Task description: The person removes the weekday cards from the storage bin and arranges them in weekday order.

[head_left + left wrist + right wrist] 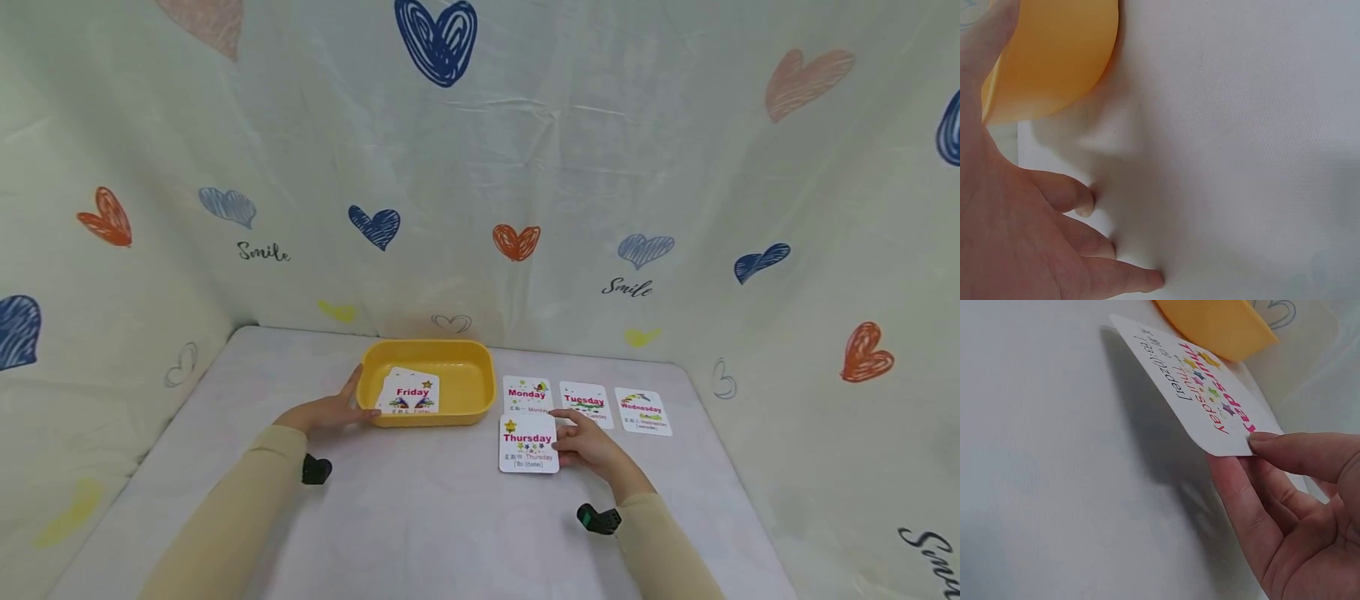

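Observation:
My right hand pinches the right edge of a white Thursday card, thumb on the printed face and fingers beneath. In the right wrist view the Thursday card is tilted above the table, its shadow under it. Beyond it lie the Monday card, the Tuesday card and the Wednesday card in a row. My left hand rests at the left end of a yellow tray, fingers spread. In the left wrist view several fingertips touch the table. A Friday card tops the cards inside the tray.
A pale cloth covers the table. Behind and at both sides hangs a light curtain printed with hearts. The tray stands near the table's back edge, left of the card row.

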Motion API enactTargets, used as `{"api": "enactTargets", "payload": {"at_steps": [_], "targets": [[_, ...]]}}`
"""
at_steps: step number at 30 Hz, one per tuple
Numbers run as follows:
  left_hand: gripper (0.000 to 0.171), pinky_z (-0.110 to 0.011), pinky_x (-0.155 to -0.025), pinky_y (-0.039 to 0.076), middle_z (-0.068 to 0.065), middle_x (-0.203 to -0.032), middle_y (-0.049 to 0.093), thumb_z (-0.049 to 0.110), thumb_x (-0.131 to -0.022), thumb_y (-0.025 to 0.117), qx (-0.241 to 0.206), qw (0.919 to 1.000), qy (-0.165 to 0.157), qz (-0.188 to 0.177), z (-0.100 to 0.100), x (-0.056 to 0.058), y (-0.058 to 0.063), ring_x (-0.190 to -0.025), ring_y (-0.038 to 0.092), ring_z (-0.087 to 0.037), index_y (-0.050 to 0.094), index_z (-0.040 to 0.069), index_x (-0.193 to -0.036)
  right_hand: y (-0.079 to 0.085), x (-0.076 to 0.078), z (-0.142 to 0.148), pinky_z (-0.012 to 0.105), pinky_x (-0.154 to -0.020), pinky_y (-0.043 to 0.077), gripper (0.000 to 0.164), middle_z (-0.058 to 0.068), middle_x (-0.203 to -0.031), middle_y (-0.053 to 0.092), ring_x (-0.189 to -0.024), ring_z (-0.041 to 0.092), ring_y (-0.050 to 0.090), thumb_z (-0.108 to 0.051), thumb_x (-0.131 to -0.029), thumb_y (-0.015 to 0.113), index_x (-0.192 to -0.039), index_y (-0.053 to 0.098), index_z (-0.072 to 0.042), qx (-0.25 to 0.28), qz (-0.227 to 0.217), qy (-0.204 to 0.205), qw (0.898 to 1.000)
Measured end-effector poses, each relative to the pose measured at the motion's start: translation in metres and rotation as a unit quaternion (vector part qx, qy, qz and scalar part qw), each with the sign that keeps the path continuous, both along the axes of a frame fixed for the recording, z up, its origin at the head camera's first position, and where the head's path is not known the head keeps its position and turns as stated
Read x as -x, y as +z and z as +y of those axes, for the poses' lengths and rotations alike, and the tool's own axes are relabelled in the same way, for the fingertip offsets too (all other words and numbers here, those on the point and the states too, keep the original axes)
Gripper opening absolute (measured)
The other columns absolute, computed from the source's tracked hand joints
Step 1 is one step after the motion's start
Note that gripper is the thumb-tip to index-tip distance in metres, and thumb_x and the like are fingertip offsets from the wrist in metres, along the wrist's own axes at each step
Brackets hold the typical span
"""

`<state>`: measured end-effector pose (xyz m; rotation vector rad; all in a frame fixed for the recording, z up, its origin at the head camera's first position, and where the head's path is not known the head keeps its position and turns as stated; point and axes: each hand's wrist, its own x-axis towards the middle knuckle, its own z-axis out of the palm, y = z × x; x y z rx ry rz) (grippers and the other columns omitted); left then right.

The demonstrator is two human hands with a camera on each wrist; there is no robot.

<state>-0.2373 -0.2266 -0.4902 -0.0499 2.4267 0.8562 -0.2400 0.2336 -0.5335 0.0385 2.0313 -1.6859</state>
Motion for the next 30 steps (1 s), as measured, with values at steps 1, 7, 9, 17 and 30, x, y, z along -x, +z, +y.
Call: {"api": "enactTargets", "payload": {"at_steps": [1,7,9,17,30], "targets": [[0.112,-0.073,-0.105,0.017,-0.033,-0.155,0.006,0.063,-0.089,0.056,0.002,1.0,0.002,0.0,0.0004,0.0003,0.0006,-0.134,0.02,-0.059,-0.021,0.012,-0.152,-0.0001,-0.0007,0.0016,0.032,-0.065,0.057,0.062,0.012,-0.091,0.063,-0.074,0.02,0.065,0.008,-0.089,0.061,-0.145,0.037,-0.003,-0.001,0.0,0.001,1.0],[0.114,-0.073,-0.105,0.017,-0.034,-0.155,0.009,0.065,-0.087,0.057,0.007,0.9999,0.01,-0.007,0.0004,0.0041,0.0009,-0.134,0.02,-0.059,-0.021,0.014,-0.152,-0.0021,-0.0038,0.0055,0.034,-0.067,0.058,0.061,0.012,-0.091,0.061,-0.076,0.022,0.066,0.009,-0.088,0.061,-0.144,0.038,0.0,-0.019,-0.002,-0.006,1.0],[0.114,-0.073,-0.104,0.017,-0.034,-0.155,0.009,0.065,-0.087,0.057,0.008,0.9999,0.009,-0.006,0.0,0.006,-0.0001,-0.134,0.02,-0.059,-0.021,0.014,-0.152,-0.0022,-0.005,0.0044,0.034,-0.066,0.058,0.06,0.013,-0.091,0.06,-0.074,0.022,0.065,0.009,-0.087,0.062,-0.143,0.04,0.0,-0.043,0.005,-0.012,0.999],[0.113,-0.073,-0.104,0.018,-0.034,-0.155,0.008,0.064,-0.088,0.057,0.012,0.9999,0.004,0.001,0.0002,0.0078,0.002,-0.134,0.02,-0.059,-0.02,0.012,-0.152,0.0004,-0.0064,-0.0018,0.034,-0.062,0.057,0.055,0.012,-0.088,0.057,-0.069,0.021,0.061,0.007,-0.086,0.066,-0.137,0.048,-0.001,-0.118,0.039,-0.03,0.992],[0.114,-0.074,-0.104,0.014,-0.033,-0.155,0.004,0.063,-0.087,0.06,-0.016,0.9996,0.019,-0.01,0.0002,0.0014,-0.0016,-0.135,0.015,-0.06,-0.02,0.015,-0.152,-0.003,-0.0088,-0.0028,0.03,-0.06,0.055,0.056,0.011,-0.088,0.057,-0.065,0.021,0.06,0.004,-0.083,0.071,-0.134,0.05,0.0,-0.175,0.04,-0.027,0.983]]}}
